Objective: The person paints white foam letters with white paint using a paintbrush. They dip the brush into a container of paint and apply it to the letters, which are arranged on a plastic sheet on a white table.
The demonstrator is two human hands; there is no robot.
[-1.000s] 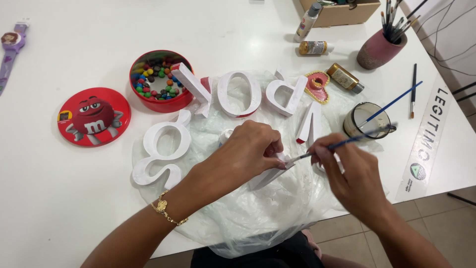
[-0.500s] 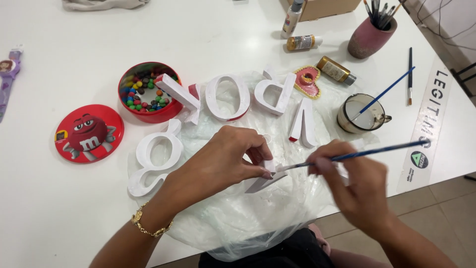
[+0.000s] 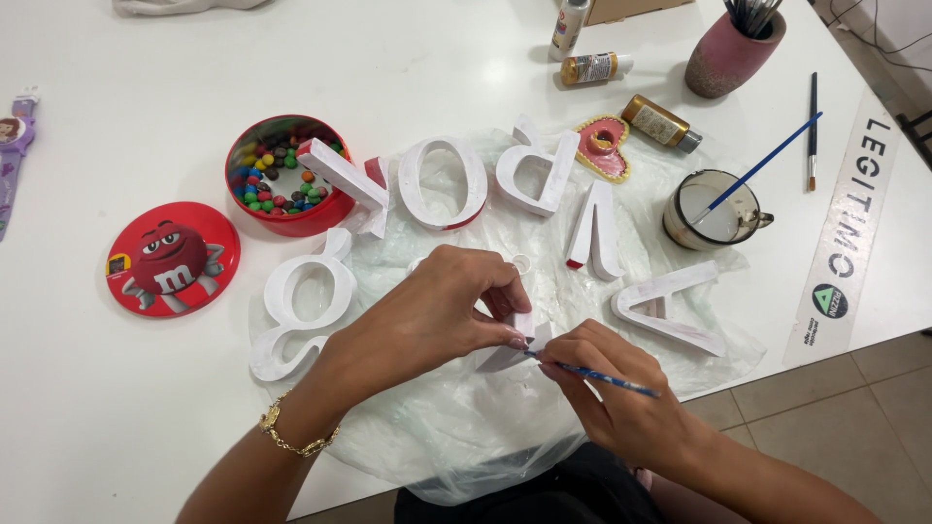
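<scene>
White letter piece (image 3: 512, 347) lies on the clear plastic sheet (image 3: 466, 437) at the near edge of the counter (image 3: 116, 408), largely covered by both hands. Left hand (image 3: 442, 311) is curled over the piece, fingertips pinched on its upper edge. Right hand (image 3: 612, 393) is closed around a thin blue paintbrush (image 3: 602, 375); the brush tip meets the piece just beside the left fingertips.

Surrounding items:
- Further white letters stand or lie on the sheet: a curled letter (image 3: 301, 301) to the left, a round letter (image 3: 445, 182) and a looped letter (image 3: 537, 167) behind the hands, an angled letter (image 3: 670, 306) to the right.
- Red tin (image 3: 277, 175) holds coloured candies; its red lid (image 3: 173, 258) lies flat on the counter, apart from the tin.
- Mug (image 3: 714, 209) holds a second blue brush.
- Pink pot (image 3: 733, 53) at the far edge holds several brushes.
- Gold bracelet (image 3: 286, 437) sits on the left wrist.
</scene>
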